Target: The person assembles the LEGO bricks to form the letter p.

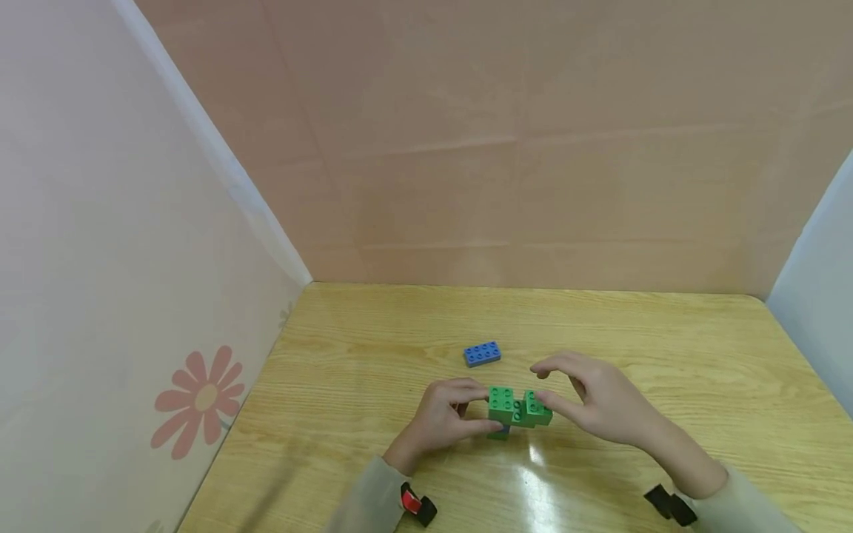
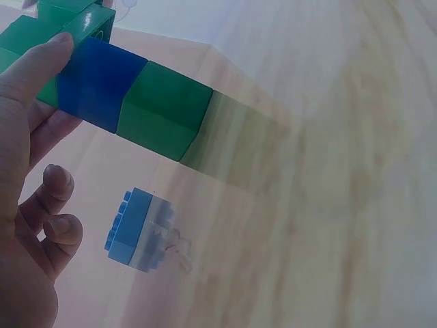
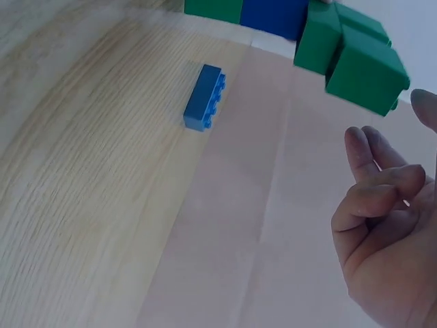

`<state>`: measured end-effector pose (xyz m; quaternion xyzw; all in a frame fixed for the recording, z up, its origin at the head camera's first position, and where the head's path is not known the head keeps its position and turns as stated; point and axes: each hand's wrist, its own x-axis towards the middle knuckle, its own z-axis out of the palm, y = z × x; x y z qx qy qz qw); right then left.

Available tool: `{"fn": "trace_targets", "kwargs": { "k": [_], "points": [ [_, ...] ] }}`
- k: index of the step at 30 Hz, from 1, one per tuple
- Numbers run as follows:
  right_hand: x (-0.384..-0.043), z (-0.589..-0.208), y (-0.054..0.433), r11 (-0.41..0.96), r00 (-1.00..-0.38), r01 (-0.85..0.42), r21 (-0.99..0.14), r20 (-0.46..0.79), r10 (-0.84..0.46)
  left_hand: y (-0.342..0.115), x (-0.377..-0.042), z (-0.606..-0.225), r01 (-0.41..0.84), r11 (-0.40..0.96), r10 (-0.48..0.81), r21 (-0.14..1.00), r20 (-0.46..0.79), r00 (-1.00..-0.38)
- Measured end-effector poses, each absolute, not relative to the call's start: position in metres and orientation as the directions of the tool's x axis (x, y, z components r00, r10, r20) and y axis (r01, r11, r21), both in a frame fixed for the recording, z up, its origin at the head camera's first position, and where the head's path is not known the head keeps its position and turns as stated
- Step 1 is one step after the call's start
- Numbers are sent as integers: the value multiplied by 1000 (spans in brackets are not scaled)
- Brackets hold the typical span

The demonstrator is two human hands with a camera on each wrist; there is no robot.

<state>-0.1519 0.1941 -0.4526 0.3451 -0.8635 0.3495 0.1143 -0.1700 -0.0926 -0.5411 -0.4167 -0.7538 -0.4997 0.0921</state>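
Observation:
Between the thumb and fingers of my left hand (image 1: 445,414) is a stack of toy building bricks (image 1: 501,406). In the left wrist view a blue brick (image 2: 99,83) sits between green ones, with a green brick (image 2: 166,111) at the table end. Several green bricks form the top and stick out to the right in the head view. My right hand (image 1: 603,400) hovers by that right end, thumb and forefinger spread apart. The right wrist view shows a small gap between the thumb and the nearest green brick (image 3: 365,72); this hand holds nothing.
A loose blue brick (image 1: 482,354) lies studs up on the wooden table (image 1: 373,333), beyond the stack. A pinkish-brown covering (image 1: 533,185) rises behind the table. A pale sheet (image 1: 133,259) with a flower stands on the left, and a light panel (image 1: 820,296) on the right.

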Motion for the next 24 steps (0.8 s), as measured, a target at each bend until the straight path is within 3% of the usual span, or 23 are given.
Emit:
{"fn": "trace_targets", "kwargs": {
  "k": [7, 24],
  "points": [
    [-179, -460, 197, 481, -809, -575, -661, 374, -453, -92, -170, -540, 731, 149, 534, 666, 568, -626],
    [-231, -486, 179, 602, -840, -511, -613, 208, -501, -92, -172, -546, 740, 144, 539, 657, 575, -615]
  ]
}}
